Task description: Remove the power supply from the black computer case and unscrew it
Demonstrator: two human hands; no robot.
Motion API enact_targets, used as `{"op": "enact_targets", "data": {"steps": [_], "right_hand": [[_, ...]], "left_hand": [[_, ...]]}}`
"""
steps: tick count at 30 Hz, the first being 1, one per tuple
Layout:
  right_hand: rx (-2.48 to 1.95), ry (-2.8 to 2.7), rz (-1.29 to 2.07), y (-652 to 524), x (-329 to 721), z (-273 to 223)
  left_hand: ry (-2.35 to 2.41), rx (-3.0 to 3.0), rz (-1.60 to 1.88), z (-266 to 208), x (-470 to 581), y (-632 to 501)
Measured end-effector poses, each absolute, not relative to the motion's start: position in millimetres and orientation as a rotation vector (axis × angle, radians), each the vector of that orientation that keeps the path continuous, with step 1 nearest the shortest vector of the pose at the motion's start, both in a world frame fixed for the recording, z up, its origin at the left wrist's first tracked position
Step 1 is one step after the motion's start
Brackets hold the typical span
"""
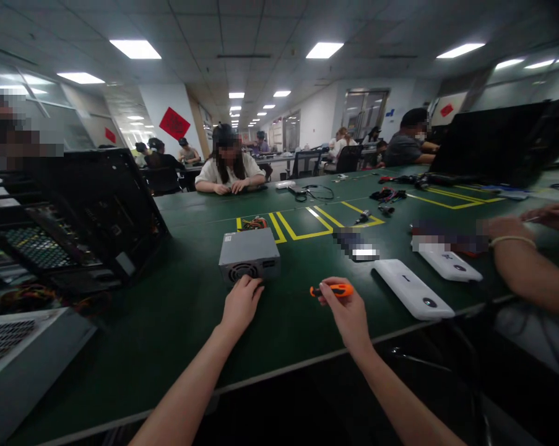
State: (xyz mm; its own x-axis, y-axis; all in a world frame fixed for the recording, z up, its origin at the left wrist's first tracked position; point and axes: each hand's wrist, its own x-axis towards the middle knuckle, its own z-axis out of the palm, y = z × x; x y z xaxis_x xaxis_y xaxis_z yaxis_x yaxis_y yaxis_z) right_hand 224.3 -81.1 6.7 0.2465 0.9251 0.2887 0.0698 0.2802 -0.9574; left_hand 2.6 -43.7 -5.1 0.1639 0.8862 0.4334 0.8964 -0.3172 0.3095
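Observation:
A grey computer power supply (250,251) sits on the green table, its fan grille facing me and a bundle of coloured wires at its back. My left hand (242,302) is at its lower front edge, fingers bent and pressed together against it. To the right, my right hand (346,313) is closed round an orange and black screwdriver (338,290), held level above the table. Its shaft cannot be made out.
On the left stand an open black computer case (135,217) and a grey metal box (42,365). White devices (411,288) and a blurred phone-like thing (356,244) lie on the right, near a neighbour's arm (530,266). Yellow tape (302,235) marks the table (168,334). Opposite sits a person (230,164).

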Motion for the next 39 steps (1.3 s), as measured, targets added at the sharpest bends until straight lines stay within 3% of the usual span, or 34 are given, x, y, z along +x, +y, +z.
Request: {"op": "enact_targets", "data": {"steps": [7,19,29,39], "right_hand": [[-0.998,-1.156,1.071,-96,227,-8],[-0.989,-1.008,1.209,-95,166,-10],[-0.930,-0.889,1.190,-89,152,-4],[-0.930,-0.963,1.153,-92,150,-4]], "left_hand": [[-1.888,-2.329,-1.036,-5,-10,-56],[-1.753,-2.353,-1.198,-2,-2,-55],[-1.585,-2.278,-1.097,13,1,-53],[-1.435,-2.088,-0.777,34,23,-32]]}}
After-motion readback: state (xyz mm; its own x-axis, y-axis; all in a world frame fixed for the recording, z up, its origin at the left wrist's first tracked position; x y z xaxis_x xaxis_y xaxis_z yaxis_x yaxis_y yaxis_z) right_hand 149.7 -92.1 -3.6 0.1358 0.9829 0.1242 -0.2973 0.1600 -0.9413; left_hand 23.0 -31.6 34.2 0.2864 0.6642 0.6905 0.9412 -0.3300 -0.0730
